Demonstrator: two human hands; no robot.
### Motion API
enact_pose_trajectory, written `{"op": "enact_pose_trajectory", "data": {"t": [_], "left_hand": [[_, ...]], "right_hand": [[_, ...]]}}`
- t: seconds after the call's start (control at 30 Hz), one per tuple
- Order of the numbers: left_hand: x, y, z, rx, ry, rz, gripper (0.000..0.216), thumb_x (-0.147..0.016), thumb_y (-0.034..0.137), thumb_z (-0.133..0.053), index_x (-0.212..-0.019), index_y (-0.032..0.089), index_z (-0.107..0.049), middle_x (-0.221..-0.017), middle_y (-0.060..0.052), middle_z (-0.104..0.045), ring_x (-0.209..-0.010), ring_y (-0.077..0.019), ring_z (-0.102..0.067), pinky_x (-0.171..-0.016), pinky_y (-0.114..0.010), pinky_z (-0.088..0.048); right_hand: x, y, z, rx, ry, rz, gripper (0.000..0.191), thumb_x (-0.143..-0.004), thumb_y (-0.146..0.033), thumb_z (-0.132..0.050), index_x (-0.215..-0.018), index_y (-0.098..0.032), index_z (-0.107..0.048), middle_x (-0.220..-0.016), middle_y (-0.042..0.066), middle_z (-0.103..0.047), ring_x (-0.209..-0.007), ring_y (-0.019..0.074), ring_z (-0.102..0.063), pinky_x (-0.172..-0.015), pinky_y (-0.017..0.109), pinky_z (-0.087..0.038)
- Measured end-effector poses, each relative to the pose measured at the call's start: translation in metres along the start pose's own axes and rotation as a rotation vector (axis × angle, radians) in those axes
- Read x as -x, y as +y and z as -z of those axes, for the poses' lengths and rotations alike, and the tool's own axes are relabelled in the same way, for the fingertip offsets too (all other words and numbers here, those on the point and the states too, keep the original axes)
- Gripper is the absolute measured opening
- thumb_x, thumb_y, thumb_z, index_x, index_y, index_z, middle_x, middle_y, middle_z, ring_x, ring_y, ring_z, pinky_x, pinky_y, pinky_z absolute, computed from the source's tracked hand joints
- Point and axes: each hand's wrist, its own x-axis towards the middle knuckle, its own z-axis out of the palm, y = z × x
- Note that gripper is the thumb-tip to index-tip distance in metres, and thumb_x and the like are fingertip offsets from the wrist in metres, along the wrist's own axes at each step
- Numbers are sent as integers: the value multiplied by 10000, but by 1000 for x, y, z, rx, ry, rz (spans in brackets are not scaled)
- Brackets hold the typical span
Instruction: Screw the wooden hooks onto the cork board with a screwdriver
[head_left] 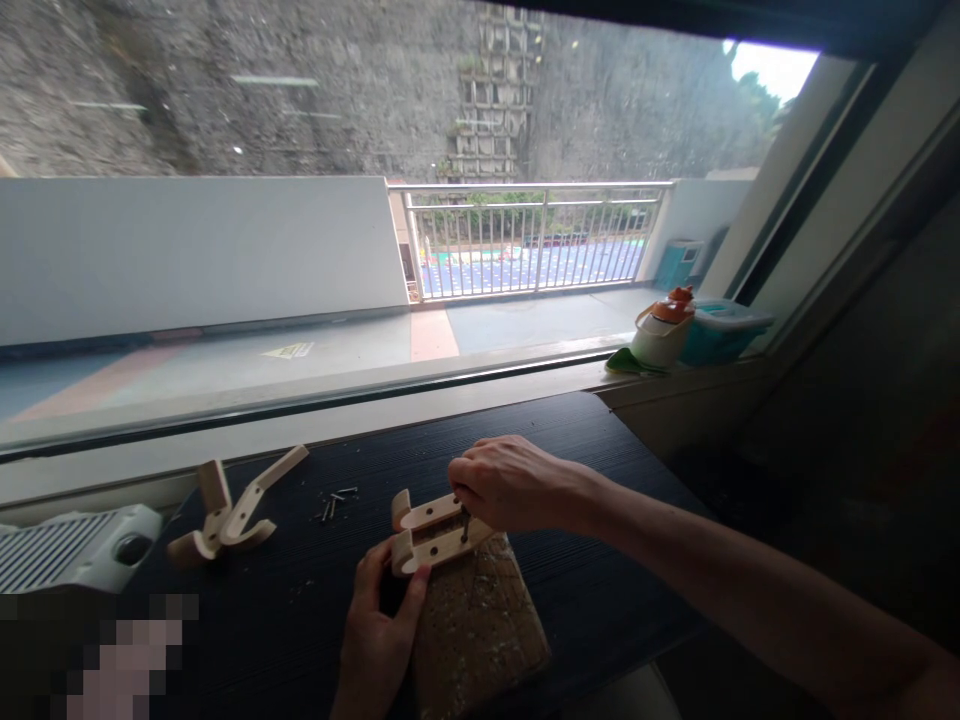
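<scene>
Two pale wooden hook pieces with dark holes lie side by side on a worn brown block. My left hand grips the curled end of the nearer piece between thumb and fingers. Above the pieces my right hand is closed in a fist. A thin dark shaft, apparently of a screwdriver, points down from it to the nearer wooden piece; its handle is hidden in the fist. Several loose screws lie on the dark table to the left.
More wooden hook pieces lean together at the table's left. Beyond them is a white ridged appliance. On the windowsill at the right stand a white bottle with an orange lid and a teal box. A window borders the table's back.
</scene>
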Motion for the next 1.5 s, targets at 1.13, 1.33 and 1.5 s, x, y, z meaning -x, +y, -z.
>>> {"op": "enact_pose_trajectory", "data": {"t": [1.13, 1.33, 1.5], "left_hand": [[-1, 0, 0, -46, 7, 2, 409, -689, 511, -591, -1001, 246, -573, -1001, -27, -629, -947, -221, -610, -887, -359, -482], [-1, 2, 0, -32, 19, -7, 406, -675, 513, -600, -976, 241, -579, -966, -24, -637, -918, -221, -618, -858, -352, -493], [1, 4, 1, -39, 6, -1, 392, -687, 505, -600, -982, 248, -576, -960, -18, -638, -910, -216, -619, -853, -345, -495]], "right_hand": [[-19, -16, 9, 137, -349, -29, 233, -823, -126, -467, -827, -126, -700, -784, 122, -700, -787, 230, -668, -566, 275, -461], [-19, -21, 32, 108, -416, 14, 290, -744, -293, -600, -984, -145, -668, -890, 109, -706, -853, 247, -662, -603, 285, -472], [-25, -21, 31, 93, -397, 172, 199, -745, -109, -554, -890, -134, -688, -834, 98, -706, -856, 224, -662, -611, 264, -454]]}}
